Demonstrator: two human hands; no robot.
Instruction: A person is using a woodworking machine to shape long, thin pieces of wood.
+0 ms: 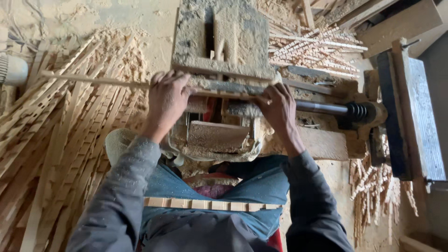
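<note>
At the near edge of the sawdust-caked machine table [224, 37], your two hands hold one long thin wooden strip [93, 80] crosswise. Your left hand [167, 100] is closed over the strip, fingers curled on top, and the strip runs out from under it well to the left, over the heap of cut slats [56, 149] on the floor. Your right hand [280, 109] pinches the strip's other end, fingertips pressed down against it just at the table's front edge. Between your hands the strip lies along that edge, touching it. A dark metal shaft [322, 108] with a coil spring [357, 112] runs rightward from beside your right hand. Below your hands a small wooden block [217, 135] sits on the machine. Across your lap rests a notched strip [210, 204], well apart from both hands. More notched sticks [312, 46] lie piled beyond the table's right side.
</note>
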